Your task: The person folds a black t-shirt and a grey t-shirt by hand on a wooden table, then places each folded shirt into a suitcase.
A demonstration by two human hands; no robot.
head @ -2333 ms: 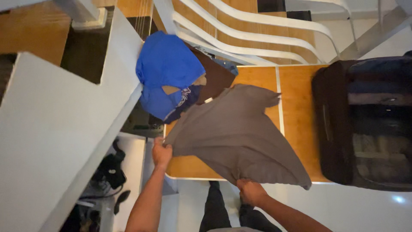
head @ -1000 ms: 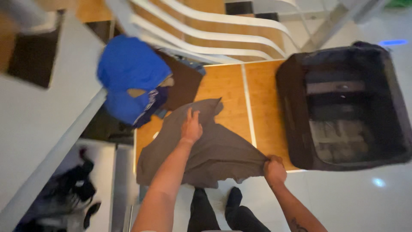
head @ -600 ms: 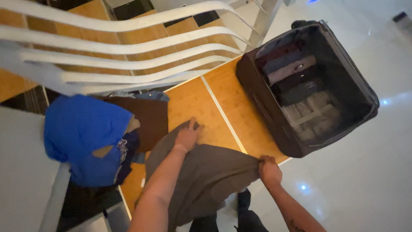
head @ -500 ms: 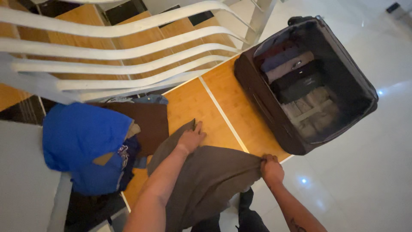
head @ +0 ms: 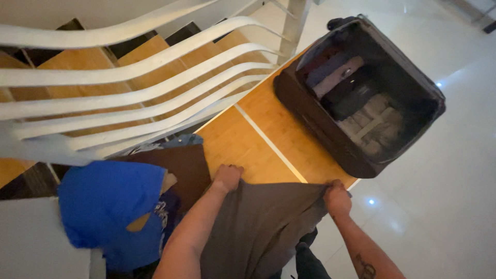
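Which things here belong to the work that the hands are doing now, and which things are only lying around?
In hand:
- left hand and right hand, each gripping an edge of the grey garment
- wooden step under the garment

Lying about:
- blue garment
- brown garment
- open black suitcase with folded clothes
- white railing

Left hand (head: 228,176) and right hand (head: 336,196) grip grey garment (head: 258,227) edge on wooden platform (head: 258,144); open suitcase (head: 361,93) beside.
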